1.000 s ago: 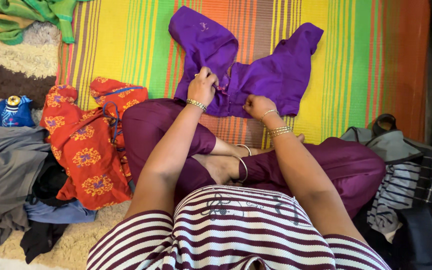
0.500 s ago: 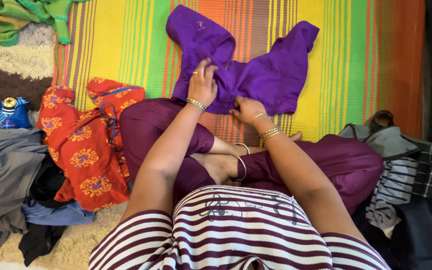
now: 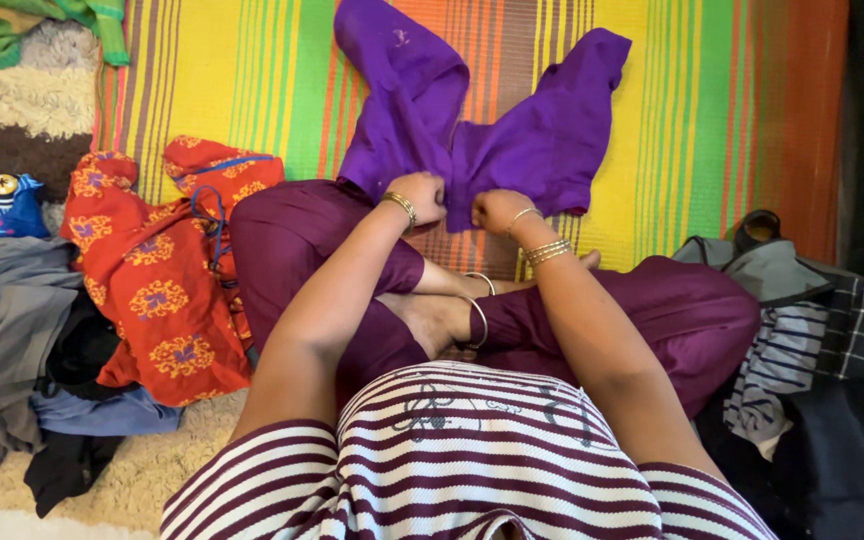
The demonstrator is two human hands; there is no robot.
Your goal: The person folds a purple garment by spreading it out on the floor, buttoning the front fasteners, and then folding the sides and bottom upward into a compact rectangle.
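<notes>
On the striped woven mat (image 3: 712, 110) of yellow, green & orange bands, toward its middle near the person's crossed legs, lies a small purple short-sleeved cotton blouse (image 3: 542, 140), sleeves fanned away twd the mat's far edge, hem edge nearest the knees. Blouse sits straight ahead of both hands, its long axis running left-right across the mat; neither hand is clearly nearer, both meet at the near hem by the centre opening. Left hand (image 3: 420, 196) is curled shut, fingers pinching the left flap of the hem; right hand (image 3: 497, 208) likewise fisted, pinching the right flap, w/ knuckles close together but apart. Gold bangles on both wrists. Off the mat's left edge on a shaggy rug: an orange floral-print garment (image 3: 157, 290), then a grey cloth pile (image 3: 2, 330). At right, a striped & checked clothes heap (image 3: 812, 350).
</notes>
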